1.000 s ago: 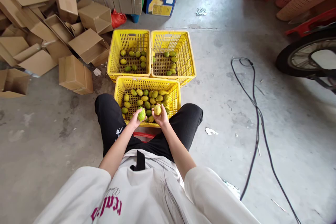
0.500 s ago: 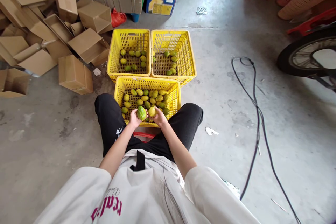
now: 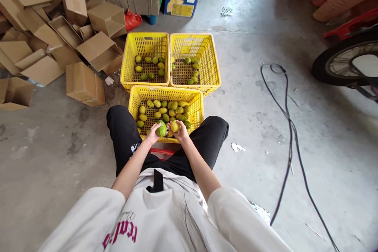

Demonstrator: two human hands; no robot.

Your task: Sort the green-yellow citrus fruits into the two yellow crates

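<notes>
My left hand (image 3: 152, 134) is closed on a green fruit (image 3: 161, 128), and my right hand (image 3: 180, 133) is closed on a yellower fruit (image 3: 175, 126). Both hands hover side by side over the near edge of the closest yellow crate (image 3: 196, 109), which stands between my knees and holds several green and yellow fruits. Beyond it stand two more yellow crates, the left crate (image 3: 126, 63) and the right crate (image 3: 213, 63), each with several fruits on the bottom.
Brown cardboard boxes (image 3: 84, 82) lie piled at the left. A blue and yellow carton (image 3: 181, 2) stands behind the crates. A black cable (image 3: 288, 126) trails over the concrete floor at the right, near a wheel (image 3: 345, 61) and red and orange baskets (image 3: 342, 0).
Both hands have turned their fruits a little and drawn closer together over the near crate. The crates and their contents have not moved.
</notes>
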